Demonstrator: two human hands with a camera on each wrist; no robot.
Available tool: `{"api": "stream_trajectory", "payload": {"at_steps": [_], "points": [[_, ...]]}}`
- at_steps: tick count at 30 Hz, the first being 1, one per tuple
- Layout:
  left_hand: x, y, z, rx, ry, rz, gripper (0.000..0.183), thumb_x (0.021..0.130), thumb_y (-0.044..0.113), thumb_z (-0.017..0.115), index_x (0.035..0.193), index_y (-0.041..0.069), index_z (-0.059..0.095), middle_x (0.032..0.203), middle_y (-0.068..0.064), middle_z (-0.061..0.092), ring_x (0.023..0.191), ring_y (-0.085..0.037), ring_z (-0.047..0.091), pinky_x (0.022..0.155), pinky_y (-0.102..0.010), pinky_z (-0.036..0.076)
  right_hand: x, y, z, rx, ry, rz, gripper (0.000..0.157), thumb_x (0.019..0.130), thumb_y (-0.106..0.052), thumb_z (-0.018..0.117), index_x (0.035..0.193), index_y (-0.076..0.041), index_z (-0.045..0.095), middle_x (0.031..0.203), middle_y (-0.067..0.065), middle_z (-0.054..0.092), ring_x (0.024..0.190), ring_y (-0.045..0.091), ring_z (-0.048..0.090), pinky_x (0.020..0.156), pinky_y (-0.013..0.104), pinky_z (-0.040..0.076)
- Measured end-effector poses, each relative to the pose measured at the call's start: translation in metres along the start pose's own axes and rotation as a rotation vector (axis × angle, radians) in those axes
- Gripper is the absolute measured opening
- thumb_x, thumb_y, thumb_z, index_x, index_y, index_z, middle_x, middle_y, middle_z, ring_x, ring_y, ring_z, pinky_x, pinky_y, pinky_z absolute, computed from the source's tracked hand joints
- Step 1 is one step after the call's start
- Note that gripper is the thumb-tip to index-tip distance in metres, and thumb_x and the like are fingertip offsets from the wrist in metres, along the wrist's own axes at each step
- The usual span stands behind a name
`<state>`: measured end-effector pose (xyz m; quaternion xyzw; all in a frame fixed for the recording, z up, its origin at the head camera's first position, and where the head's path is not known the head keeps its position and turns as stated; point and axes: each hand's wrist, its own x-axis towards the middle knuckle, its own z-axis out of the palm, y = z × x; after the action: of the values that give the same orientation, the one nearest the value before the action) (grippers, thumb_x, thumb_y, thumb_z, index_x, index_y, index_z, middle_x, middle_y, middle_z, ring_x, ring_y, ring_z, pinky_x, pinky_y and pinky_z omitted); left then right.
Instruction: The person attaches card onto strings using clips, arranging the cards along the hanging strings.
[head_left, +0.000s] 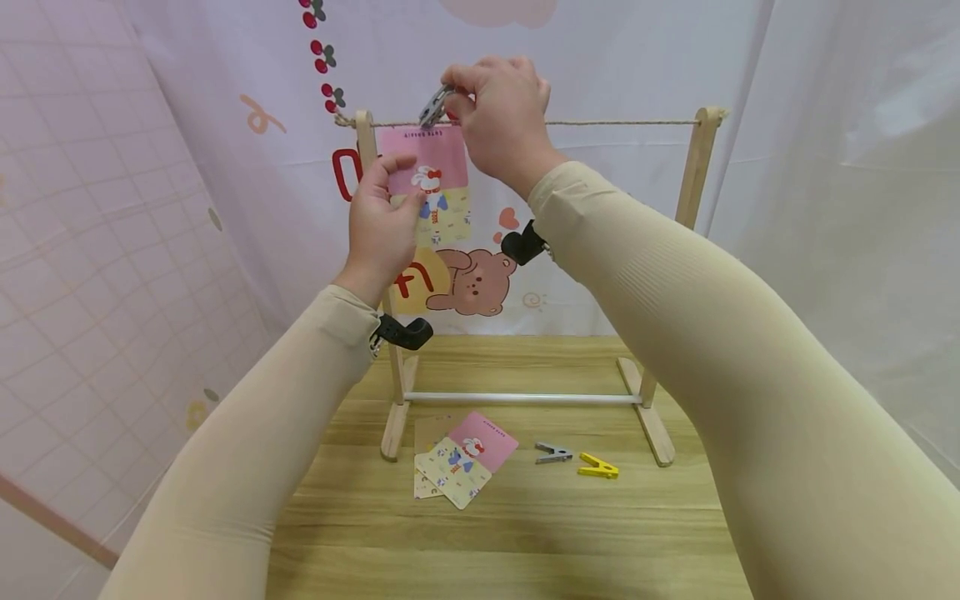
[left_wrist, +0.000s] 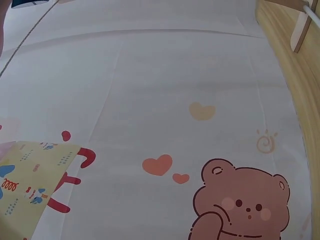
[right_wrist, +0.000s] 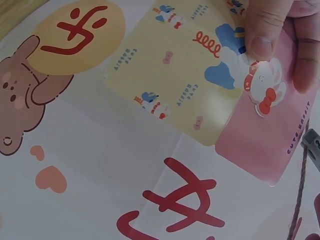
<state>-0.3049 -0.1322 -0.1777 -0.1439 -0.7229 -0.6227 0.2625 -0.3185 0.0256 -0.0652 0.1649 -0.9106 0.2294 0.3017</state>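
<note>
A pink-and-yellow rabbit card (head_left: 450, 162) hangs upright against the string, its pink end at the top. My left hand (head_left: 381, 225) holds it at its left side, thumb and a finger showing over the front; the other fingers are partly hidden. Above, my right hand (head_left: 506, 112) pinches a grey clothespin (head_left: 434, 108) between thumb and fingers. The clothespin's tip meets the string and the card's top edge. In the right wrist view, the left thumb (right_wrist: 262, 42) lies on the card (right_wrist: 200, 85) beside the rabbit print, with the clothespin (right_wrist: 312, 145) at the right border.
The string (head_left: 622, 123) runs between two wooden posts joined by a white bar (head_left: 517, 399) low down. On the wooden table lie a small stack of cards (head_left: 468, 458), a grey clothespin (head_left: 553, 452) and a yellow clothespin (head_left: 597, 467). A printed cloth (head_left: 600, 283) hangs behind.
</note>
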Motion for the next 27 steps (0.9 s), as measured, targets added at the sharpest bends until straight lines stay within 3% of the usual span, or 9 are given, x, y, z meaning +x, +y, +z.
{"api": "stream_trajectory", "payload": {"at_steps": [8,17,27], "points": [[-0.009,0.013,0.002,0.029,0.008,-0.007,0.04,0.107,0.011,0.061,0.145,0.022,0.054,0.148,-0.003,0.055,0.128,-0.019,0.062,0.105,-0.037,0.057,0.001,0.0,0.0,-0.025,-0.006,0.003,0.03,0.11,-0.038,0.053,0.135,-0.039,0.07,0.142,-0.013,0.064,0.146,0.015,0.035,0.12,0.039,0.017],[0.0,-0.001,0.001,0.015,0.004,0.01,0.041,0.106,0.014,0.063,0.144,0.024,0.054,0.148,0.0,0.054,0.127,-0.017,0.062,0.105,-0.037,0.057,0.001,0.002,0.0,-0.033,-0.008,0.004,0.028,0.111,-0.038,0.053,0.131,-0.038,0.072,0.138,-0.013,0.065,0.144,0.015,0.037,0.12,0.04,0.017],[0.001,-0.004,0.003,0.008,0.006,0.014,0.04,0.106,0.015,0.063,0.144,0.025,0.055,0.147,0.001,0.054,0.124,-0.018,0.064,0.103,-0.036,0.058,0.003,0.003,0.001,-0.017,-0.022,0.015,0.026,0.11,-0.038,0.054,0.128,-0.038,0.073,0.135,-0.011,0.066,0.143,0.017,0.037,0.12,0.04,0.017]]}}
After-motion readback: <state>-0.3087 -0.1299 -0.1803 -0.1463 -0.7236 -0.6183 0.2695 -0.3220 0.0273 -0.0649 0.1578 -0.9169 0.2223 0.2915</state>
